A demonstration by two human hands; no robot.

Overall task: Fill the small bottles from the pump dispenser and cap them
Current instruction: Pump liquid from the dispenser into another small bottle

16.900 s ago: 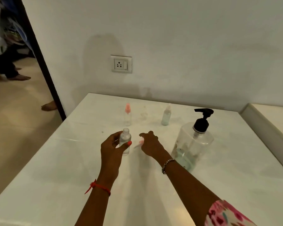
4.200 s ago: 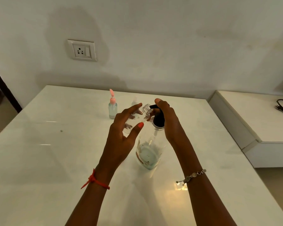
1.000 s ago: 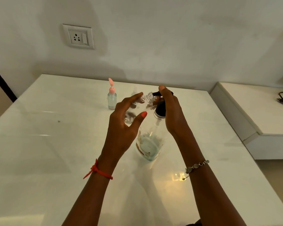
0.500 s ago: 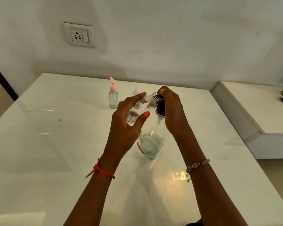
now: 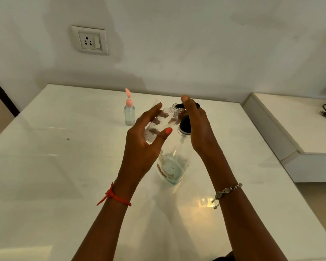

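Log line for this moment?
step: filling | left hand: holds small bottle tilted, mouth at spout | right hand: grips pump head | pink-capped bottle: standing behind

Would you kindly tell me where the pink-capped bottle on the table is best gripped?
Probably round the clear body of the pink-capped bottle, from the near side: it stands upright on the table, and its pink top is narrow with a thin piece sticking up.

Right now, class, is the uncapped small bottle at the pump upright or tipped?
Tipped. The small bottle leans, open neck up and right toward the nozzle of the pump dispenser, base lower left, off the table.
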